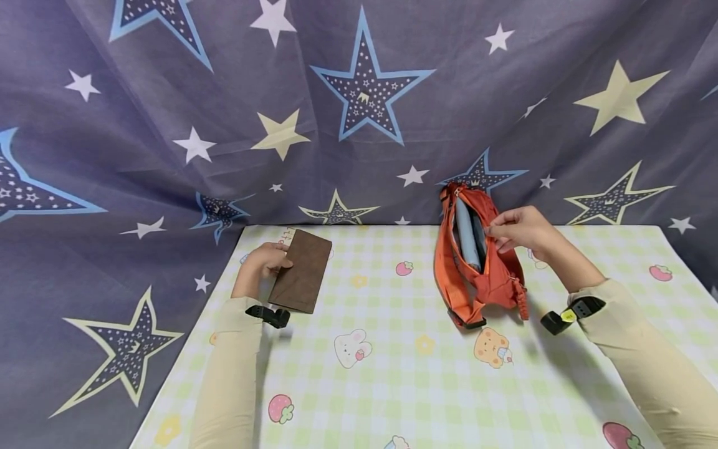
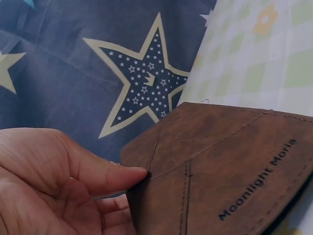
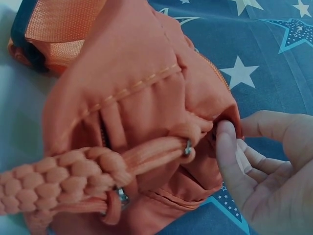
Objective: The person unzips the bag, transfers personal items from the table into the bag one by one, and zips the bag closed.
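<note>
On the left, my left hand pinches a brown wallet by its side edge, thumb on top. Stitched seams and the words "Moonlight Moria" show on the wallet in the left wrist view. Over to the right, an orange bag stands at the back of the table with its top unzipped. My right hand pinches the right rim of that opening between thumb and fingers. Inside the bag lies a light blue item. A braided cord hangs from the bag's front in the right wrist view.
A wide orange strap with a black buckle hangs along the bag's left side onto the table. The table wears a green checked cloth with cartoon prints. Right behind it hangs a dark curtain with stars.
</note>
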A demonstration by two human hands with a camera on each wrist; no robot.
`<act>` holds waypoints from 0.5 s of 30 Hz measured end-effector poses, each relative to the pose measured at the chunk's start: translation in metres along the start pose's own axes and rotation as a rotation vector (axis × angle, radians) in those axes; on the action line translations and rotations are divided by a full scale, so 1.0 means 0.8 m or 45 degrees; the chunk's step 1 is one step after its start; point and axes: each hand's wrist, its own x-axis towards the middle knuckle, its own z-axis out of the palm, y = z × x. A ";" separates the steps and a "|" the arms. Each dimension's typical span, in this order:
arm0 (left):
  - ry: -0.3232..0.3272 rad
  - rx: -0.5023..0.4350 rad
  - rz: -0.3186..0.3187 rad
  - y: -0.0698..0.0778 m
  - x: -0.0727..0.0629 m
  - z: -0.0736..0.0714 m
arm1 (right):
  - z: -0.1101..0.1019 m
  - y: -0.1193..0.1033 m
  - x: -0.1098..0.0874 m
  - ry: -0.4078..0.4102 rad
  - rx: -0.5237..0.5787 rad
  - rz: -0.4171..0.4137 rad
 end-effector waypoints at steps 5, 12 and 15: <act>-0.142 -0.073 0.021 -0.003 -0.002 -0.007 | 0.000 0.001 0.000 -0.002 0.005 0.001; -0.201 -0.096 0.012 -0.007 -0.003 -0.015 | 0.000 0.000 0.000 -0.008 0.014 -0.004; -0.213 -0.095 -0.001 -0.010 -0.003 -0.017 | -0.001 -0.001 0.000 -0.009 0.016 -0.002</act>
